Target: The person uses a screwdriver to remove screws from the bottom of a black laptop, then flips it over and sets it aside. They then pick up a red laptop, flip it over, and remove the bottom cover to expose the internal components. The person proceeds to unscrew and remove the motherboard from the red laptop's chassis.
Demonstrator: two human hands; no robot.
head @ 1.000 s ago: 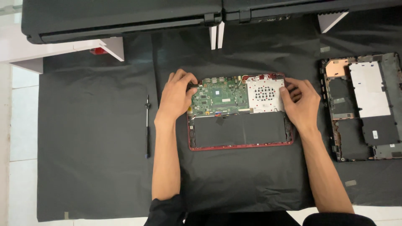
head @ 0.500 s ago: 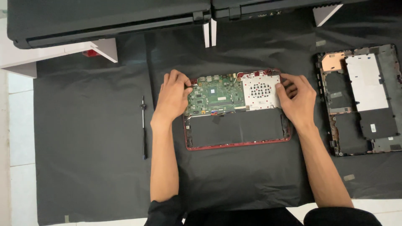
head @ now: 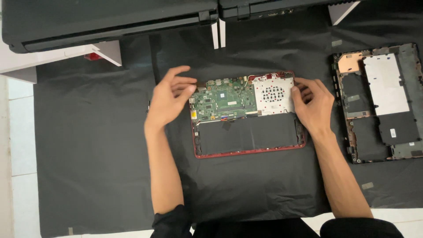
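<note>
Black mat (head: 101,145) under opened red laptop (head: 249,114), hands (head: 169,99) beside.

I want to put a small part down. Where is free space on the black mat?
The black mat is bare left of the left hand, and below the red open laptop, between the forearms. It is crowded between the right hand and the removed bottom cover, and along the top by the closed black laptops.
</note>
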